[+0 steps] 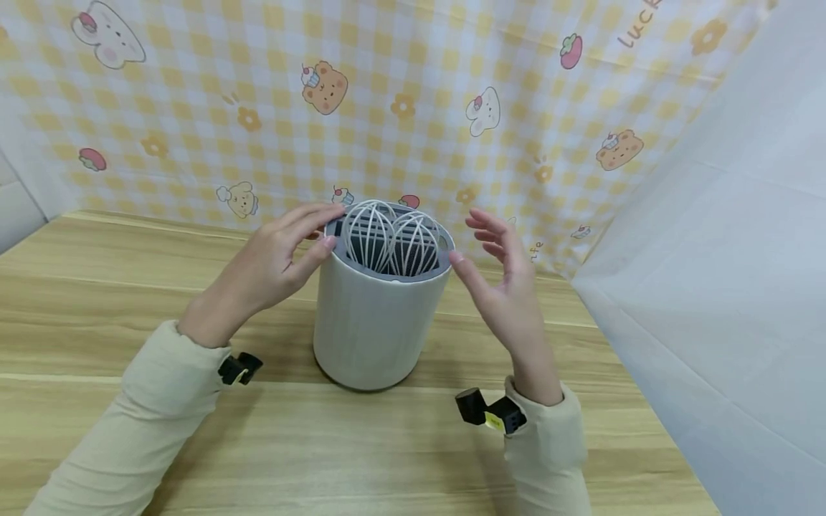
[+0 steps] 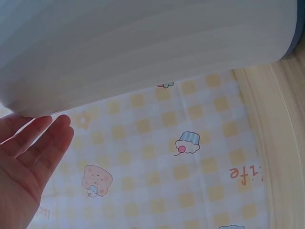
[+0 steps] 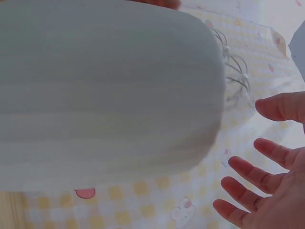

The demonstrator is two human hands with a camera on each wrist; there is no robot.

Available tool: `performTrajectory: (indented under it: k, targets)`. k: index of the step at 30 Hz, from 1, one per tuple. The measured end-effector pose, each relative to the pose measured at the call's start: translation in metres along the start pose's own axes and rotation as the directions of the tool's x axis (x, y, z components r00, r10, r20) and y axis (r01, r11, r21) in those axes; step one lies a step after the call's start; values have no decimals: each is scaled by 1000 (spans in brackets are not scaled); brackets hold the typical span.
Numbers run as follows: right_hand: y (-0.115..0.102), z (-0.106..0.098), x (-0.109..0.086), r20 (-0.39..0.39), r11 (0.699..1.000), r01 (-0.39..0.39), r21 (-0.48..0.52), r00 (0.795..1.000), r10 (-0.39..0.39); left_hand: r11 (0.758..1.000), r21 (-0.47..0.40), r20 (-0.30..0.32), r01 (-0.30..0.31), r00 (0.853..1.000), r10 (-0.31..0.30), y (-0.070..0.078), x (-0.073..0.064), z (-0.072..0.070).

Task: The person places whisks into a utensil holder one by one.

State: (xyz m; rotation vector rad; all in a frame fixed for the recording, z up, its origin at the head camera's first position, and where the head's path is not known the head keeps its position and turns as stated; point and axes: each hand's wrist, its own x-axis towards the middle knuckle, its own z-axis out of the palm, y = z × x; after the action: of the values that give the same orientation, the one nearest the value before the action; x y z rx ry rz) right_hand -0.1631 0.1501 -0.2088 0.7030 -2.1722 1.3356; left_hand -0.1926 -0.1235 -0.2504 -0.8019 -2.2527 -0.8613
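Observation:
A white cylindrical holder point(image 1: 374, 330) with a grey slotted top stands upright on the table. Two wire whisk heads point(image 1: 369, 236) point(image 1: 415, 245) stick up from its opening; their lower parts are hidden inside. On the left side of the rim, my left hand point(image 1: 274, 251) rests its fingertips and thumb. The left wrist view shows that hand's extended fingers point(image 2: 40, 138) against the holder's upper end. To the right, my right hand point(image 1: 510, 294) is spread, its thumb right at the rim. In the right wrist view, its fingers point(image 3: 252, 174) are apart with nothing between them.
The wood-grain table point(image 1: 271, 444) extends around the holder. Behind it hangs a yellow checked cloth point(image 1: 413, 143) with cartoon prints. A white sheet point(image 1: 729, 236) slopes along the right side. Black wrist cameras point(image 1: 240, 368) point(image 1: 490, 411) are strapped at both sleeves.

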Motion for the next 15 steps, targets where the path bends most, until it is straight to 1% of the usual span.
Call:
performTrajectory:
  k: [5,10,13,15]
  targets:
    - [4,-12,1,-25,999,-37,21,999,37,1000,3,18,12,1000,-12,1,-1,-3]
    - [8,-23,2,-45,998,-64,5,997,64,999,9,36,42,998,-42,3,-6,-7]
    - [11,-27,-1,-54,998,-47,-35,998,45,999,26,41,40,998,-41,2,-10,-10]
    - [15,-29,-3,-47,996,0,-91,999,-5,999,43,41,33,999,-35,2,-13,-11]
